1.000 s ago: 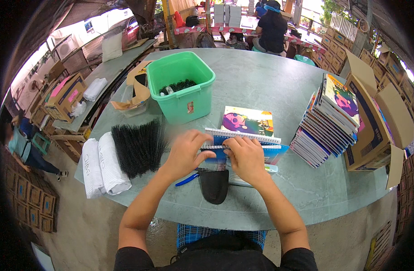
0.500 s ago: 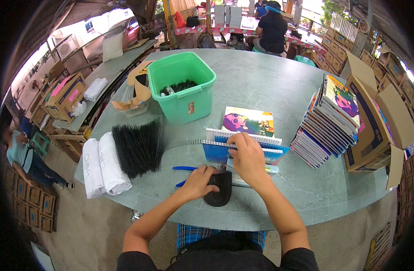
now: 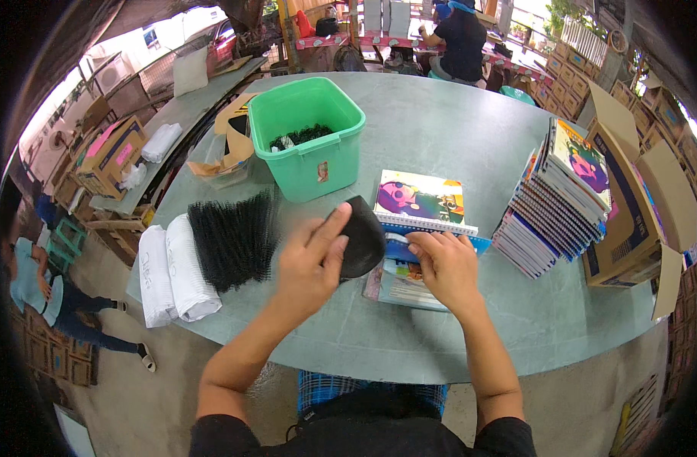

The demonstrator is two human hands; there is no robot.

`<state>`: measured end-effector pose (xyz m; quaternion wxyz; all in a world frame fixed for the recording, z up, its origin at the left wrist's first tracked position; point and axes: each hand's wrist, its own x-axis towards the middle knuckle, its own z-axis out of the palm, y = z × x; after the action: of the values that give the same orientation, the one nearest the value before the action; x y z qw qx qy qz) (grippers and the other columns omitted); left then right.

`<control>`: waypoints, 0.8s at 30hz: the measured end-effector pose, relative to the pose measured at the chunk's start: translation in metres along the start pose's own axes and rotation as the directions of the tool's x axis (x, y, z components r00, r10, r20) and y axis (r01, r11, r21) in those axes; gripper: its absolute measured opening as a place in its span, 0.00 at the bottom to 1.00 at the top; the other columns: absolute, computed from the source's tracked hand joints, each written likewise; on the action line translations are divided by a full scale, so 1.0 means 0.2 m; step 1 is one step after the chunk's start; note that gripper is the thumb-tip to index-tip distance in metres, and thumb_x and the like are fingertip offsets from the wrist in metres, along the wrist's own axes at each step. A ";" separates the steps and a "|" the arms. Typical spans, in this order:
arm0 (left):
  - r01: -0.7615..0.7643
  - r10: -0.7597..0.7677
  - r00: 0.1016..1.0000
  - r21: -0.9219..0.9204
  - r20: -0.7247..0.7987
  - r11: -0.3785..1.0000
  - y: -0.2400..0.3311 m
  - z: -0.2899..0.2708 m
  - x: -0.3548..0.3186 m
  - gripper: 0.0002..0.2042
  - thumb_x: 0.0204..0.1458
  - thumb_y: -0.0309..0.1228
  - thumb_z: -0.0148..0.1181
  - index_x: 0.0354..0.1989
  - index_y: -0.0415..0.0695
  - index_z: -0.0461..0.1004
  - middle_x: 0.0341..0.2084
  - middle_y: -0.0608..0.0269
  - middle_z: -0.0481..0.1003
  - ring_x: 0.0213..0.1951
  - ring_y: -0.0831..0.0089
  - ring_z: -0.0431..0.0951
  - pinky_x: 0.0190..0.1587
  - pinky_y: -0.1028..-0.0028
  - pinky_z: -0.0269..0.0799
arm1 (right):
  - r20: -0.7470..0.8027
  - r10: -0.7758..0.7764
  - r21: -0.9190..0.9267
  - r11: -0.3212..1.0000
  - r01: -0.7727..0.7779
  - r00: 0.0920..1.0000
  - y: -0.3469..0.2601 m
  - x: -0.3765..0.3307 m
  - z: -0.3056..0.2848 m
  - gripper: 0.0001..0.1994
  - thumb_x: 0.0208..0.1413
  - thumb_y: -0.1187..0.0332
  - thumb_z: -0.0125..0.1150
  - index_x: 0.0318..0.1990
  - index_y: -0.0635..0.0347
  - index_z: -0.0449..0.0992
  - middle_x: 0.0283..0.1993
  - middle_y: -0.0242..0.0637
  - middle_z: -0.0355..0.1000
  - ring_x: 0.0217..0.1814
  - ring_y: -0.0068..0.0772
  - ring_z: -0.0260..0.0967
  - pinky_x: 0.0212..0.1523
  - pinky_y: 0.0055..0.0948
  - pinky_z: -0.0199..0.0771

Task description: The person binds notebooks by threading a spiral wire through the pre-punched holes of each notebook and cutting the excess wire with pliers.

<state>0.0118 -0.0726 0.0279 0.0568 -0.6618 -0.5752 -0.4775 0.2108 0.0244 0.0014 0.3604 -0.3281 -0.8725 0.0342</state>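
The blue notebook [image 3: 394,250] is near the middle of the surface [image 3: 447,114], pinched in the grip of the right hand [image 3: 449,268]. Just beside it, the left hand [image 3: 306,263] has its grip clasped around a black pad [image 3: 363,242]. Farther out are black coils [image 3: 234,240], a green bin [image 3: 322,171] and, rightward, stacked notebooks [image 3: 554,206].

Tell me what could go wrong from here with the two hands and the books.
The left hand holds the black pad close beside the blue notebook, so it might knock it.
Only the right hand is on that notebook; a loose grip could let it shift.
The stack at right leans unevenly, so a bump could perhaps make it slide.
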 end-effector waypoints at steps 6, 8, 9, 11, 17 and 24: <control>0.044 -0.047 0.992 -0.023 -0.120 0.999 0.02 0.01 0.00 0.19 0.46 0.23 0.58 0.49 0.40 0.70 0.37 0.53 0.73 0.40 0.66 0.74 0.41 0.70 0.71 | 0.051 -0.013 -0.099 0.995 0.018 0.999 0.01 -0.03 0.00 0.08 0.47 0.69 0.58 0.36 0.51 0.74 0.29 0.29 0.71 0.34 0.34 0.68 0.35 0.33 0.61; 0.245 -0.217 0.960 -0.158 0.179 0.956 0.02 0.01 -0.03 0.15 0.47 0.24 0.57 0.46 0.40 0.70 0.36 0.54 0.74 0.38 0.67 0.75 0.42 0.70 0.70 | -0.020 -0.026 -0.024 0.999 0.025 0.999 -0.04 0.00 0.03 0.08 0.47 0.70 0.58 0.37 0.53 0.74 0.33 0.31 0.72 0.36 0.36 0.68 0.36 0.34 0.61; 0.318 -0.250 0.863 -0.087 0.440 0.944 -0.04 0.04 -0.12 0.14 0.47 0.25 0.57 0.44 0.40 0.70 0.35 0.55 0.75 0.37 0.65 0.76 0.41 0.68 0.70 | -0.046 -0.039 0.013 0.999 0.040 0.998 -0.07 0.02 0.05 0.09 0.47 0.71 0.58 0.38 0.54 0.74 0.35 0.31 0.72 0.37 0.37 0.68 0.36 0.34 0.61; 0.289 -0.252 0.724 0.050 0.642 0.956 -0.11 0.13 -0.31 0.13 0.46 0.27 0.59 0.41 0.40 0.69 0.33 0.55 0.75 0.33 0.59 0.76 0.40 0.65 0.71 | -0.069 -0.112 0.089 0.989 0.118 0.991 -0.12 0.06 0.11 0.08 0.46 0.70 0.60 0.36 0.54 0.73 0.34 0.31 0.70 0.34 0.37 0.67 0.35 0.35 0.61; -0.114 0.099 0.990 0.152 0.105 0.982 -0.07 0.12 -0.11 0.14 0.38 0.30 0.66 0.35 0.45 0.72 0.35 0.55 0.70 0.40 0.57 0.70 0.41 0.65 0.64 | 0.046 -0.107 -0.086 0.990 0.110 0.993 -0.10 0.09 0.18 0.08 0.47 0.62 0.59 0.30 0.54 0.71 0.25 0.31 0.68 0.31 0.33 0.66 0.32 0.33 0.60; -0.212 0.190 0.960 0.092 0.207 0.973 -0.20 0.17 0.03 0.08 0.43 0.30 0.62 0.32 0.45 0.73 0.27 0.63 0.74 0.36 0.64 0.72 0.41 0.65 0.62 | 0.006 -0.117 0.089 0.989 0.116 0.993 -0.07 0.04 0.10 0.05 0.50 0.68 0.58 0.33 0.57 0.74 0.28 0.33 0.71 0.33 0.36 0.68 0.34 0.34 0.61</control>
<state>-0.0021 -0.0348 -0.0047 0.0854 -0.7565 -0.5339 -0.3679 0.1854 0.0213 -0.0036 0.3709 -0.2601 -0.8899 0.0533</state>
